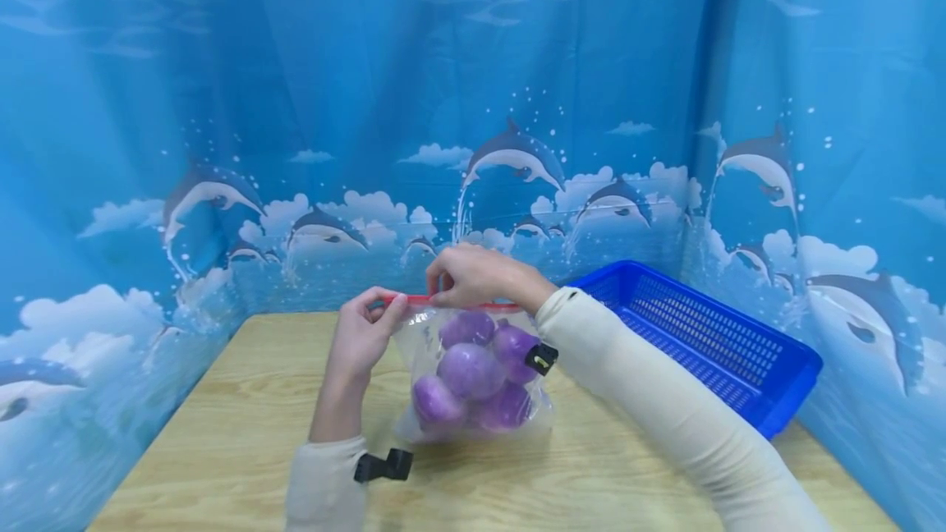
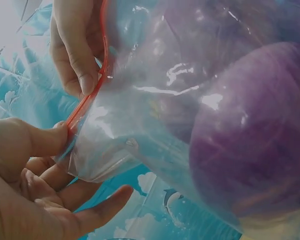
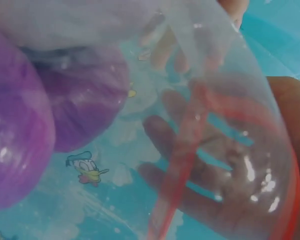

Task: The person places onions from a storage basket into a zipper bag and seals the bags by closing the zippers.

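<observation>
A clear zip bag point(image 1: 417, 339) with a red zip strip point(image 1: 417, 300) stands upright on the table, its strip at the top. Inside are several round purple onion-like things point(image 1: 470, 370), seen through the plastic. My left hand point(image 1: 360, 337) pinches the strip's left end between thumb and fingers; its other fingers spread below the corner in the left wrist view. Farther along the strip, my right hand point(image 1: 480, 273) pinches it from above, thumb on the red edge. In the right wrist view, the right hand's fingers point(image 3: 162, 137) show blurred through the plastic.
A blue plastic basket point(image 1: 794, 368) with perforated sides stands at the table's right, beyond my right forearm. The wooden table point(image 1: 244, 401) runs up to a blue dolphin-print curtain point(image 1: 369, 105) on the far side and both flanks. Each wrist carries a black clip point(image 1: 384, 465).
</observation>
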### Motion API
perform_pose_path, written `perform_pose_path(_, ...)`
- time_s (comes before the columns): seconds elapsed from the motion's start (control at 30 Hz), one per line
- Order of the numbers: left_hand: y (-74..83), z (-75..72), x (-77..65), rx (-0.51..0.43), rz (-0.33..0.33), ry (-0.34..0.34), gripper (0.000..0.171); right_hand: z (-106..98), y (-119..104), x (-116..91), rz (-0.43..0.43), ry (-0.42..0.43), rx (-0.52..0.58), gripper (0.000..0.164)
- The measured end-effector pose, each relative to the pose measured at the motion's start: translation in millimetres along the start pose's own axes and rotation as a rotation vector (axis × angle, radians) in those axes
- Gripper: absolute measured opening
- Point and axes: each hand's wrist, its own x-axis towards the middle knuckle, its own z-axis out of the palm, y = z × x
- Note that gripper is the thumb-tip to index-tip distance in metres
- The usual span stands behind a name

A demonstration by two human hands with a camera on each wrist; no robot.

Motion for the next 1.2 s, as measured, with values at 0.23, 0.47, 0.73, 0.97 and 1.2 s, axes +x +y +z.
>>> perform_pose_path(0.23,-0.3,1.4,1.0,-0.049,0.009,-0.015,0.010,-4,-1,0,0.018,-0.041,0.004,0.009)
perform_pose_path(0.47,1.6,0.5,-0.3,-0.023,-0.014,0.007,0.013,-10,5,-4,0.028,-0.082,0.000,0.012)
perform_pose_path(0.73,4.4,-10.4,-0.8,-0.033,-0.095,0.051,0.013,-17,20,-16,0.023,-0.131,0.005,0.010)
perform_pose_path(0.97,6.8,-20.2,-2.4,-0.052,-0.127,0.047,0.015,-22,39,-25,0.027,-0.131,0.000,0.010)
perform_pose_path(1.2,7.3,-23.0,-2.6,-0.047,-0.138,0.049,0.014,-24,54,-35,0.050,-0.142,0.039,0.011)
